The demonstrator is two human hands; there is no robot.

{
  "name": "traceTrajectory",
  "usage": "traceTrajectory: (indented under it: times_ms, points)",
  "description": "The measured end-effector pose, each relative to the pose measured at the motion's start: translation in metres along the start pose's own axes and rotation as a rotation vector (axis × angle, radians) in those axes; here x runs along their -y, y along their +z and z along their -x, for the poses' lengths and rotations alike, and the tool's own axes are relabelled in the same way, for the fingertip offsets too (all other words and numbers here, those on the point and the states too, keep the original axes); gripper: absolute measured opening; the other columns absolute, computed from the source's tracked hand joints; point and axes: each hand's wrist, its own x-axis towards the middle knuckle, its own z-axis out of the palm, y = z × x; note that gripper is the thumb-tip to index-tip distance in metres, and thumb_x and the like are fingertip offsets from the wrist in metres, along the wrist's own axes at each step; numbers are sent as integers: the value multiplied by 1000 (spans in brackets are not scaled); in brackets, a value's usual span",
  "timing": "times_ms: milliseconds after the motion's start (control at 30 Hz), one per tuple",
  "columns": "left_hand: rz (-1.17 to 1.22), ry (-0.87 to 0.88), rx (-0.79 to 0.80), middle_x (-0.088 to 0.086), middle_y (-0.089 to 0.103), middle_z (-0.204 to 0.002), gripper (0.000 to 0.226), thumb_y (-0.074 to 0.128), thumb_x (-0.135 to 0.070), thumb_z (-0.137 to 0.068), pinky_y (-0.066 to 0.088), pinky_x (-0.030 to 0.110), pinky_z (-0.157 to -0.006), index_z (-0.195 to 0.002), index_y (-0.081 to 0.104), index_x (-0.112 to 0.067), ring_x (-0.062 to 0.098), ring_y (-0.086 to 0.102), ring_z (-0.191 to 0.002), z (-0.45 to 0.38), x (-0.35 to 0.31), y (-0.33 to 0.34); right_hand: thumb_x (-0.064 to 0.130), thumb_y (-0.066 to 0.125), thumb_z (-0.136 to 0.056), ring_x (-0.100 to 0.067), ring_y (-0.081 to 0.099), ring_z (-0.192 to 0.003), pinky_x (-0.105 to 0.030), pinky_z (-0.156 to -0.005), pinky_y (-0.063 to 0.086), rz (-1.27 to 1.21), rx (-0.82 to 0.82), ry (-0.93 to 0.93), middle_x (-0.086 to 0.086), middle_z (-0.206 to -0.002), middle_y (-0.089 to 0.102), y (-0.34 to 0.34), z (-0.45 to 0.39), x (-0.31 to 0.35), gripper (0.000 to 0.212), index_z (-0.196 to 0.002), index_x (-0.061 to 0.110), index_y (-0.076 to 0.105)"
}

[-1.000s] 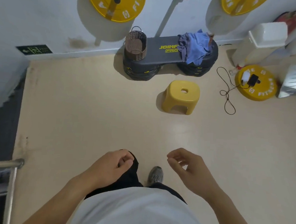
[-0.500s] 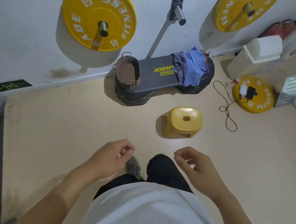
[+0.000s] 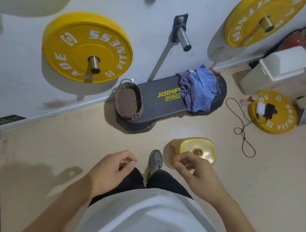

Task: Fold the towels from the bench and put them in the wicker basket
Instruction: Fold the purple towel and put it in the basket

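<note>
A heap of crumpled blue and grey towels (image 3: 200, 90) lies on the right end of a low dark bench (image 3: 160, 107) that stands against the wall. A brown wicker basket (image 3: 128, 101) sits on the bench's left end with nothing inside. My left hand (image 3: 113, 167) and my right hand (image 3: 197, 172) hang in front of my body, well short of the bench. Both have loosely curled fingers and hold nothing.
A yellow plastic stool (image 3: 195, 150) stands on the floor between me and the bench, just beyond my right hand. A yellow weight plate (image 3: 272, 112) with a phone and a black cable (image 3: 244, 132) lies to the right. Plates hang on wall pegs.
I have walked closer: the bench, basket and stool sit nearer and lower in view. My hands stay in front of me with nothing in them.
</note>
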Motion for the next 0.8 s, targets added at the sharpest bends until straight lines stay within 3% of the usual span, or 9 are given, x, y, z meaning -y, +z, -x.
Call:
traceTrajectory:
  times_ms: [100, 233, 367, 433, 533, 700, 800]
  points:
    - [5, -16, -74, -28, 66, -89, 11, 56, -33, -97, 44, 7, -72, -96, 65, -40, -5, 62, -87, -29, -2, -25, 24, 61, -95, -9, 65, -85, -22, -74, 52, 47, 62, -34, 16, -86, 69, -14, -51, 19, 11, -90, 32, 66]
    - [-18, 31, -94, -27, 67, -94, 9, 54, -37, -97, 49, 20, -79, -99, 63, -39, -3, 63, -92, -66, -8, -60, 28, 60, -95, -10, 65, -86, -30, -78, 54, 107, 126, -37, 12, -87, 69, -22, -105, 41, 6, -93, 32, 65]
    - [-79, 75, -89, -24, 66, -94, 10, 52, -38, -97, 52, 28, -82, -98, 62, -36, -1, 61, -91, -117, -14, -96, 33, 61, -93, 3, 64, -82, -4, -68, 44, 208, 24, -45, 24, -84, 68, -27, -150, 60, 7, -89, 39, 63]
    - [-113, 116, -62, -23, 66, -93, 11, 52, -37, -97, 52, 29, -82, -97, 62, -34, -1, 61, -90, -142, -19, -113, 33, 62, -93, 9, 62, -79, 1, -67, 39, 188, -31, -12, 28, -84, 66, -28, -165, 68, 8, -87, 38, 64]
    - [-139, 183, -11, -21, 66, -93, 11, 52, -34, -97, 51, 23, -79, -95, 63, -35, -1, 61, -90, -174, -31, -133, 32, 62, -94, 7, 63, -82, 1, -70, 39, 134, -61, 22, 27, -85, 67, -31, -183, 74, 7, -89, 37, 64]
    - [-123, 268, 20, -28, 65, -94, 10, 57, -29, -96, 44, 7, -71, -93, 65, -34, -5, 62, -89, -223, -49, -151, 30, 61, -95, -4, 67, -85, -14, -75, 50, 64, -90, 44, 17, -87, 71, -57, -213, 68, 6, -91, 33, 65]
    - [-91, 258, 35, -28, 65, -88, 10, 59, -28, -93, 44, 7, -69, -91, 65, -36, -3, 62, -83, -256, -57, -146, 28, 61, -95, -5, 68, -85, -19, -78, 53, 56, -107, 69, 13, -86, 72, -81, -235, 54, 5, -92, 29, 65]
